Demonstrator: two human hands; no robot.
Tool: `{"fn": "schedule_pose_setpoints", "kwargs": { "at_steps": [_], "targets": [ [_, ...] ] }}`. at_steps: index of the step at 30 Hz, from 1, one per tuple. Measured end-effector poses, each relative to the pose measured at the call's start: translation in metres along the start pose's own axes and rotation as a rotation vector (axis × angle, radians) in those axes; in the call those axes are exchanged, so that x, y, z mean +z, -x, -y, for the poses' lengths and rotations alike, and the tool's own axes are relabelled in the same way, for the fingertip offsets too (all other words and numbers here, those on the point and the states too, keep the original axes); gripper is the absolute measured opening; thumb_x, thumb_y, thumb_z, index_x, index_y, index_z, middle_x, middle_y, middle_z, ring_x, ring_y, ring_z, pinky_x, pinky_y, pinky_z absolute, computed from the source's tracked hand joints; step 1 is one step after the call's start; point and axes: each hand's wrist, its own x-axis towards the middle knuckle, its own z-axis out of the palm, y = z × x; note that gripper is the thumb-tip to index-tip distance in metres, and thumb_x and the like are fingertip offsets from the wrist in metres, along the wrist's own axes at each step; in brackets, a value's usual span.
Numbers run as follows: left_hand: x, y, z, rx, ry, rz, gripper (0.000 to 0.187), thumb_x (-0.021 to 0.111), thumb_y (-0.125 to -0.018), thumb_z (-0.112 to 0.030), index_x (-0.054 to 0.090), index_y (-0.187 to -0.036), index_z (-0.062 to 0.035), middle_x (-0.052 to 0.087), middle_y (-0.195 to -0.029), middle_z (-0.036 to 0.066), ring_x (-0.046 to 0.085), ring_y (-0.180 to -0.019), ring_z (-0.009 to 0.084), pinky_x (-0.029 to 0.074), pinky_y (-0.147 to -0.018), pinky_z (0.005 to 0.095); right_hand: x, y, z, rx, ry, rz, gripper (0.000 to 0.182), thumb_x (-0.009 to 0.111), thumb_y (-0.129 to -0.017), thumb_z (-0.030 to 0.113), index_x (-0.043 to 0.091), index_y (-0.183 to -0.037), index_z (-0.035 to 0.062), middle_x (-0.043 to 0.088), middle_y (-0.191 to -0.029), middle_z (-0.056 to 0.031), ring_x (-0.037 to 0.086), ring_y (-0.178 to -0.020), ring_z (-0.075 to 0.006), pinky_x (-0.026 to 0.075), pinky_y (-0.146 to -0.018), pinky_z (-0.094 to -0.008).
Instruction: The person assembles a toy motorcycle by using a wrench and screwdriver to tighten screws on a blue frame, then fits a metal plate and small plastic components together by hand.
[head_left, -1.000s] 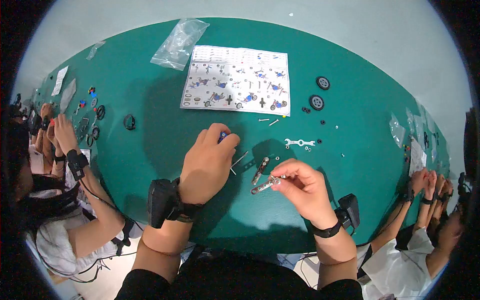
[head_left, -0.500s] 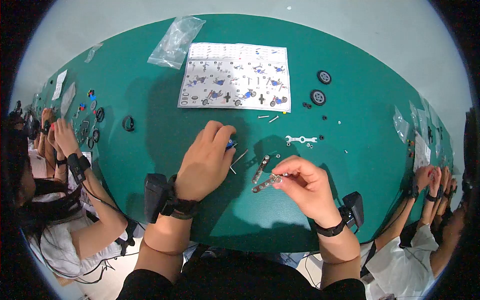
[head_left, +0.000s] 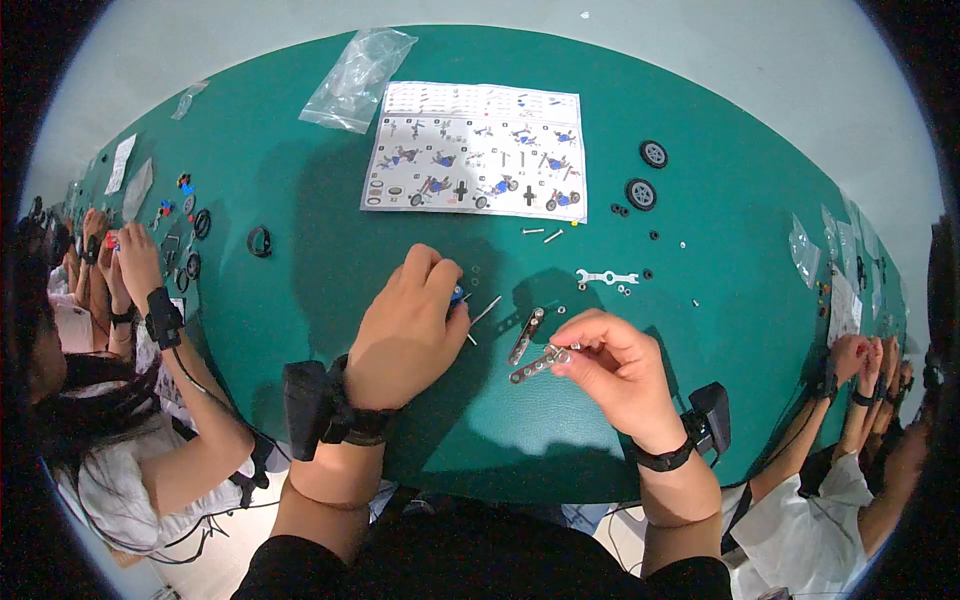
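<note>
My left hand [head_left: 408, 325] is curled palm down over a small blue part [head_left: 457, 295], most of it hidden by the fingers and thumb. Thin metal rods [head_left: 486, 309] lie just right of its thumb. Between thumb and forefinger, my right hand [head_left: 612, 368] pinches a perforated metal strip [head_left: 530, 370], whose free end points left, with bolt hardware at the fingertips. A second perforated strip [head_left: 526, 335] with fastenings lies on the table beside it. Near my right fingers is a small nut [head_left: 561, 310].
A printed instruction sheet [head_left: 475, 150] lies ahead, with a clear plastic bag [head_left: 360, 80] at its corner. Right of it are two wheels [head_left: 641, 194], a flat wrench [head_left: 607, 278], bolts [head_left: 553, 236] and small nuts. A black ring [head_left: 259, 241] lies left. Other people work at both sides.
The whole view has shifted slightly. My left fingers have moved a little, and small rings now show beyond their tips. My right hand keeps its pinch on the strip.
</note>
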Motion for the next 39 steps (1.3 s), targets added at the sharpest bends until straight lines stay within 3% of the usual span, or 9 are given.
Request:
{"fn": "schedule_pose_setpoints", "kwargs": {
  "at_steps": [10, 16, 19, 22, 25, 26, 32, 39],
  "targets": [
    [-0.001, -0.001, 0.004, 0.103, -0.08, -0.016, 0.023, 0.058, -0.069, 0.0, 0.049, -0.09, -0.0024, 0.048, -0.094, 0.015, 0.048, -0.091, 0.0329, 0.042, -0.079, 0.0389, 0.0, 0.001, 0.0, 0.015, -0.032, 0.001, 0.018, 0.057, -0.082, -0.004, 0.057, -0.1, 0.0019, 0.056, -0.093, -0.0019, 0.054, -0.085, -0.0066, 0.044, -0.072, -0.0196],
    [-0.011, 0.001, 0.004, 0.094, -0.19, 0.013, 0.033, 0.063, -0.064, -0.005, 0.051, -0.095, -0.0043, 0.048, -0.1, 0.013, 0.048, -0.097, 0.0303, 0.04, -0.08, 0.038, 0.001, 0.001, 0.002, -0.003, -0.027, -0.003, 0.017, 0.056, -0.083, -0.004, 0.057, -0.099, 0.0026, 0.057, -0.092, -0.0014, 0.054, -0.085, -0.0058, 0.044, -0.072, -0.0201],
    [-0.019, -0.005, -0.018, 0.116, -0.175, -0.162, 0.039, 0.069, -0.064, -0.009, 0.054, -0.1, -0.0053, 0.052, -0.097, 0.011, 0.051, -0.091, 0.0271, 0.042, -0.074, 0.0342, 0.004, 0.002, 0.004, -0.012, 0.06, -0.062, 0.019, 0.057, -0.082, -0.004, 0.057, -0.099, 0.0028, 0.057, -0.09, -0.0023, 0.055, -0.081, -0.007, 0.044, -0.07, -0.021],
    [-0.007, 0.001, -0.026, 0.234, 0.404, 0.032, 0.04, 0.074, -0.066, -0.013, 0.057, -0.102, -0.0055, 0.057, -0.089, 0.008, 0.054, -0.078, 0.0205, 0.043, -0.065, 0.0297, 0.003, 0.001, 0.004, -0.183, 0.368, -0.092, 0.021, 0.058, -0.079, -0.005, 0.056, -0.098, 0.0025, 0.057, -0.087, -0.0053, 0.056, -0.075, -0.0111, 0.045, -0.067, -0.0225],
    [0.001, 0.008, -0.039, 0.061, 0.629, 0.193, 0.036, 0.075, -0.069, -0.013, 0.058, -0.1, -0.0034, 0.057, -0.079, 0.007, 0.056, -0.068, 0.0185, 0.045, -0.058, 0.0282, 0.006, 0.0, 0.006, -0.257, 0.421, -0.112, 0.024, 0.059, -0.076, -0.006, 0.055, -0.098, 0.0023, 0.056, -0.085, -0.0083, 0.056, -0.071, -0.0156, 0.045, -0.064, -0.0247],
    [0.005, 0.009, -0.038, 0.029, 0.651, 0.206, 0.034, 0.074, -0.072, -0.014, 0.059, -0.1, -0.0026, 0.059, -0.08, 0.008, 0.057, -0.067, 0.0133, 0.044, -0.054, 0.0243, 0.007, 0.0, 0.005, -0.284, 0.425, -0.114, 0.024, 0.059, -0.076, -0.006, 0.055, -0.098, 0.0025, 0.056, -0.085, -0.0092, 0.057, -0.071, -0.0174, 0.046, -0.062, -0.027],
    [0.021, 0.012, -0.036, -0.034, 0.784, 0.134, 0.028, 0.07, -0.074, -0.008, 0.06, -0.1, -0.0021, 0.063, -0.085, 0.008, 0.06, -0.071, 0.0125, 0.046, -0.058, 0.0222, 0.005, 0.0, 0.01, -0.337, 0.534, -0.079, 0.023, 0.06, -0.076, -0.003, 0.053, -0.098, 0.0027, 0.057, -0.088, -0.012, 0.059, -0.076, -0.0257, 0.048, -0.065, -0.0316],
    [0.021, 0.01, -0.033, -0.057, 0.769, 0.108, 0.023, 0.068, -0.076, -0.007, 0.062, -0.099, -0.0023, 0.063, -0.088, 0.008, 0.06, -0.074, 0.0125, 0.048, -0.062, 0.0237, 0.004, 0.0, 0.009, -0.304, 0.511, -0.105, 0.02, 0.06, -0.077, -0.002, 0.054, -0.096, 0.0024, 0.057, -0.089, -0.0129, 0.058, -0.079, -0.028, 0.048, -0.067, -0.0323]
  ]
}}
